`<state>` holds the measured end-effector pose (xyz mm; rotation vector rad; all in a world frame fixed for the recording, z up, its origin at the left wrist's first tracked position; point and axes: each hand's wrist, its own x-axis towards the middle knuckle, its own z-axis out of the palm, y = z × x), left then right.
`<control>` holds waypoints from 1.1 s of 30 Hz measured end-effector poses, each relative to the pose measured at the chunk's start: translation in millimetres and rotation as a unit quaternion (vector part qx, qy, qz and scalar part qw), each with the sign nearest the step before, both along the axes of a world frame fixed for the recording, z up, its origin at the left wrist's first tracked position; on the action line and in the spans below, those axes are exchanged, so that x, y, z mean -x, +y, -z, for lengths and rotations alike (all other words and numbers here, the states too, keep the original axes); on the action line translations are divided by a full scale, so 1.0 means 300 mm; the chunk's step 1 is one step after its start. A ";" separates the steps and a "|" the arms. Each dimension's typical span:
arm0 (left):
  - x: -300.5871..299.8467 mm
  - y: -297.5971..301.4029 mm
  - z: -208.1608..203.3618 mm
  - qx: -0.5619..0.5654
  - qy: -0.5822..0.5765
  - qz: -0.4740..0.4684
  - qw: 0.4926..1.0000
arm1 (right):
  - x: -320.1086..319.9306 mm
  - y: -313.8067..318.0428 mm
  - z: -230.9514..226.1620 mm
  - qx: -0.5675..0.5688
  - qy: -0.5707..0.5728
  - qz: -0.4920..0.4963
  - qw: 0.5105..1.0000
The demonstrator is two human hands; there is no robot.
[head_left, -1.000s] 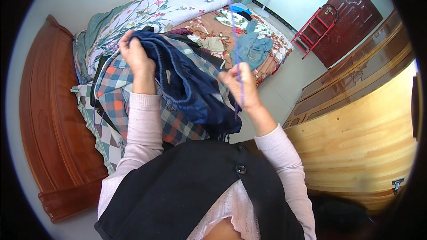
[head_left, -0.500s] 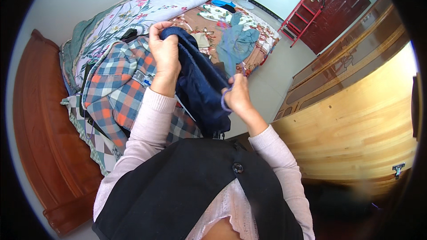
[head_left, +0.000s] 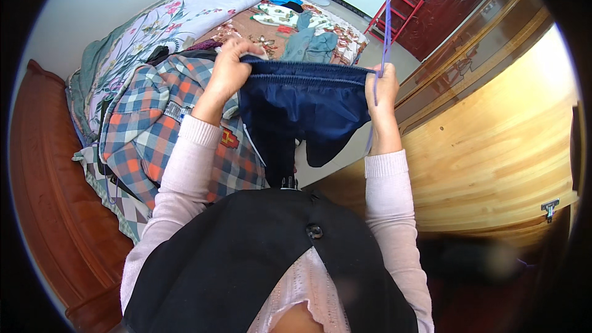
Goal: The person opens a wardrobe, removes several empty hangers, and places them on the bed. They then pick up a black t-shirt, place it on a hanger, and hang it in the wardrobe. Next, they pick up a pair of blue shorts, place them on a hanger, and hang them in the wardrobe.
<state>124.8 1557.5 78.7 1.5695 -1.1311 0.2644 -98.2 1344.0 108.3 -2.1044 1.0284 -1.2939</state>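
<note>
Navy blue trousers with a gathered elastic waistband hang in front of me. The waistband is stretched almost level between my hands, and a thin white stripe runs down the left side. My left hand grips its left end. At the right end, my right hand is closed on the waistband and also on a thin purple strip, which sticks up above the fist and dangles below it; I cannot tell whether it is a hanger or a cord. Under my left forearm lies an orange, blue and white plaid shirt.
The bed holds a floral quilt, grey-green clothing and other folded pieces. A brown wooden headboard stands at left. To the right is a pale wooden door panel. A red stepladder leans near a dark red door.
My hands have moved apart, the right one rightward and up, pulling the waistband wide. The trousers now face me spread out, and the purple strip stands up from my right hand.
</note>
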 end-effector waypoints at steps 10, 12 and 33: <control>0.049 0.011 -0.044 -0.016 0.367 0.128 0.921 | 0.032 0.123 -0.210 -0.294 0.005 -0.154 0.943; 0.106 0.037 -0.101 0.082 0.313 0.135 0.936 | 0.047 0.116 -0.202 -0.357 -0.058 -0.201 0.910; 0.262 -0.029 0.011 -0.011 0.426 0.336 0.840 | 0.128 0.128 -0.261 -0.416 -0.340 -0.433 0.723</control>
